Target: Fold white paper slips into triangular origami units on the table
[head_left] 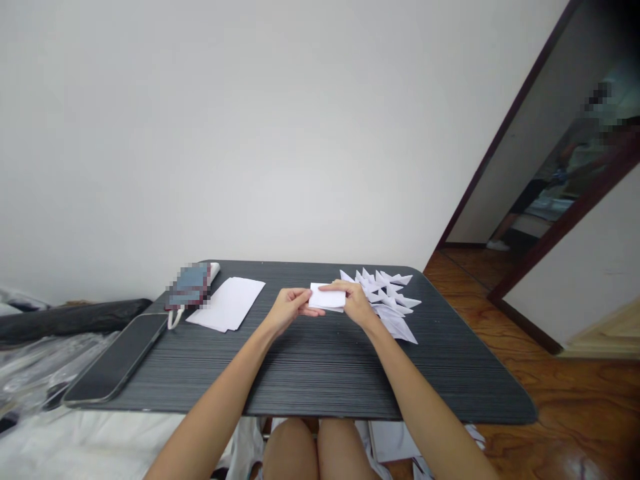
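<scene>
A small folded sheet of white paper (327, 297) is held level above the dark table, between my two hands. My left hand (294, 305) pinches its left end, thumb on top and fingers beneath. On the right end, my right hand (352, 297) grips it with a finger laid along the upper face. Just beyond my right hand lies a cluster of pointed folded-paper pieces (395, 300), partly hidden by that hand. Left of my hands rests a stack of flat white paper sheets (231, 303).
The black wood-grain table (320, 387) stands against a white wall. A smartphone (117, 360) lies at its left front edge, near a blurred blue-and-red item (191, 285) with a white cable. Plastic-wrapped things crowd the left side. Through a doorway at right, a person (530, 187) is visible.
</scene>
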A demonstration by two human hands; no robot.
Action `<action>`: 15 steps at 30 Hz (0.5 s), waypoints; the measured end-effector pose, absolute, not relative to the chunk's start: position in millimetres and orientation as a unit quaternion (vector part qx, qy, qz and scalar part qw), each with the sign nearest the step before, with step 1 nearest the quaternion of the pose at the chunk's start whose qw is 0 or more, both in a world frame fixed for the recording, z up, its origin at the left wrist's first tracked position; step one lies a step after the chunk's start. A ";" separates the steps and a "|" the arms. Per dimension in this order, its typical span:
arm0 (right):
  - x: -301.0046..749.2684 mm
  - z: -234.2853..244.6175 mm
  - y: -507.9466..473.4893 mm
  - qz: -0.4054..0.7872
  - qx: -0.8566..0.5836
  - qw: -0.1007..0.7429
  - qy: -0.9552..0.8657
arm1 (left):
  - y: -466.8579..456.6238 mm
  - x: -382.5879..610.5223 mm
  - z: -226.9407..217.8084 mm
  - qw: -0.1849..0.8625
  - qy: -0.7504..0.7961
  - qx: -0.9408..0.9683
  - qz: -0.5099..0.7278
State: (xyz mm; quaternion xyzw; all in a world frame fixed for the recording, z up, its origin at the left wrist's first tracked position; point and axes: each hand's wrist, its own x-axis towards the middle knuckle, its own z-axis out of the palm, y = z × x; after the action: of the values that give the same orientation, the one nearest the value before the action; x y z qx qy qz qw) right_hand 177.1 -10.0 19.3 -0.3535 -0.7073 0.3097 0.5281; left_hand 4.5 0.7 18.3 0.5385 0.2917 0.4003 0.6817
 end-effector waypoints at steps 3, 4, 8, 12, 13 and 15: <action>178.0 18.8 -9.6 0.305 -0.345 0.524 -0.717 | 1.3 4.5 17.5 0.681 0.292 0.537 0.404; 178.2 19.0 -9.6 0.304 -0.343 0.522 -0.720 | 1.6 4.4 16.9 0.681 0.290 0.536 0.406; 178.5 20.4 -10.7 0.285 -0.350 0.515 -0.729 | 2.8 4.4 14.0 0.675 0.284 0.545 0.409; 177.6 22.1 -13.0 0.260 -0.361 0.507 -0.738 | 2.5 5.0 13.0 0.665 0.293 0.555 0.406; 177.4 22.5 -13.6 0.256 -0.363 0.505 -0.740 | 2.3 5.1 13.2 0.664 0.293 0.556 0.406; 177.3 23.5 -14.5 0.250 -0.363 0.503 -0.743 | 1.8 5.2 13.8 0.664 0.291 0.556 0.406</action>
State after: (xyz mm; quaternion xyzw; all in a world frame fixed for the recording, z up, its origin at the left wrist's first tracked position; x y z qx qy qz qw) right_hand 177.3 -14.5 23.5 -0.3632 -0.7434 0.2499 0.5030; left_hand 5.2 1.8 13.8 0.5563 0.2908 0.4064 0.6639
